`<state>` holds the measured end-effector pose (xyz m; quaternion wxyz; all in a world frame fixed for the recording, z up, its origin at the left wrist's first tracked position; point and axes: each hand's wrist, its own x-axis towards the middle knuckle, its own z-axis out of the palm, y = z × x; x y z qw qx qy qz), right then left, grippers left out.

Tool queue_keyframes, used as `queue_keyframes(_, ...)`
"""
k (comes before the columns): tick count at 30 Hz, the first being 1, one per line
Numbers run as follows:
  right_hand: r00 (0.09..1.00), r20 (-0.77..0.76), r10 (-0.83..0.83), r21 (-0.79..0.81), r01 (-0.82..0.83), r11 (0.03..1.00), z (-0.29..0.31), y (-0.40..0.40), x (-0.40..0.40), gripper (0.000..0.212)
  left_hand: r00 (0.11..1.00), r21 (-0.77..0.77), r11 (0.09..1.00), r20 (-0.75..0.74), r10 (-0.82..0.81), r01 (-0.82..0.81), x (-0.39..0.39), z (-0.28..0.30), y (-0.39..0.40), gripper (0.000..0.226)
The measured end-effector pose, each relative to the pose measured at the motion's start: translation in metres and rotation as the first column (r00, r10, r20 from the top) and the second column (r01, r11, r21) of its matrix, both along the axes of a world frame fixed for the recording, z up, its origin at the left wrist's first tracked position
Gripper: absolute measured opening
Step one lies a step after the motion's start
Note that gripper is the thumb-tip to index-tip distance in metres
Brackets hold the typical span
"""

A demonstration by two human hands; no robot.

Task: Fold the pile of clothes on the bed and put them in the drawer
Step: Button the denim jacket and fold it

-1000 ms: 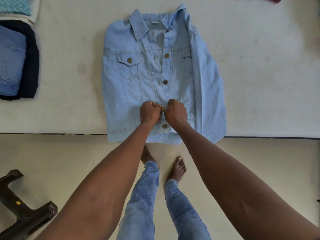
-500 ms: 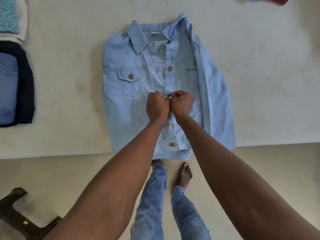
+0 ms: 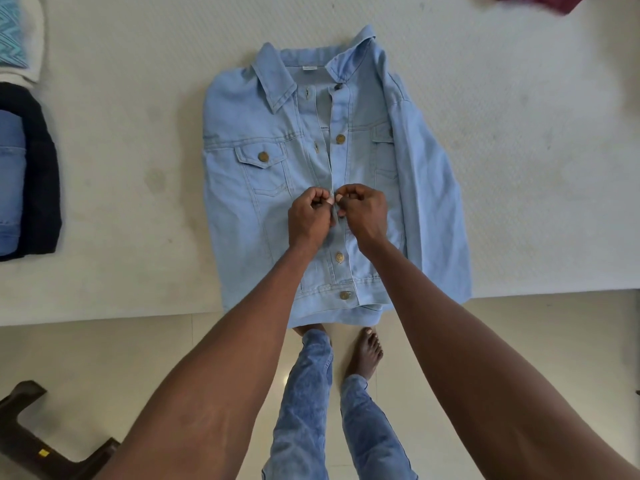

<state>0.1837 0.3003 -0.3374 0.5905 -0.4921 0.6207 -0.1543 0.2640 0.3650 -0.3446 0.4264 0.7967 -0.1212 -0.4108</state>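
Note:
A light blue denim jacket (image 3: 256,209) lies front up on the white bed (image 3: 138,133), its hem hanging a little over the near edge. Its two lowest brass buttons are fastened; the placket above my hands is open. My left hand (image 3: 309,218) pinches the left front edge at mid-chest. My right hand (image 3: 363,213) pinches the right front edge just beside it, fingers curled, the button there hidden between them. One sleeve lies folded along the jacket's right side.
Folded clothes sit at the bed's left edge: a dark garment with a blue denim piece (image 3: 12,181) on it, and a white and teal patterned piece (image 3: 17,36) above. A maroon garment (image 3: 540,1) lies top right. A dark wooden stool leg (image 3: 38,448) stands on the floor lower left.
Both hands have moved up the placket from the lower button to the mid-chest one; the lower buttons now show fastened below them.

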Motion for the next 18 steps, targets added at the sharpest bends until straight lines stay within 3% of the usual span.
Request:
queue_keyframes(7, 0.992, 0.116, -0.05, 0.076, 0.042, 0.996, 0.0, 0.001, -0.009, 0.01, 0.994, -0.01, 0.996, -0.065, 0.083, -0.084, -0.005, 0.002, 0.002, 0.015)
queue_keyframes(11, 0.996, 0.082, -0.034, 0.047, 0.03, 0.998, -0.002, 0.003, -0.004, 0.008, 0.956, -0.017, 0.985, -0.246, 0.161, -0.17, 0.0, 0.007, 0.002, 0.016)
queue_keyframes(14, 0.998, 0.052, -0.03, 0.042, 0.028, 0.999, -0.003, 0.004, 0.0, 0.009, 0.925, -0.041, 0.988, -0.36, 0.123, -0.148, 0.009, 0.008, 0.005, 0.017)
queue_keyframes(18, 0.996, 0.084, 0.008, 0.087, -0.015, 0.996, -0.003, 0.004, -0.005, 0.011, 0.925, -0.043, 0.995, -0.373, 0.071, -0.093, 0.013, 0.01, 0.006, 0.018)
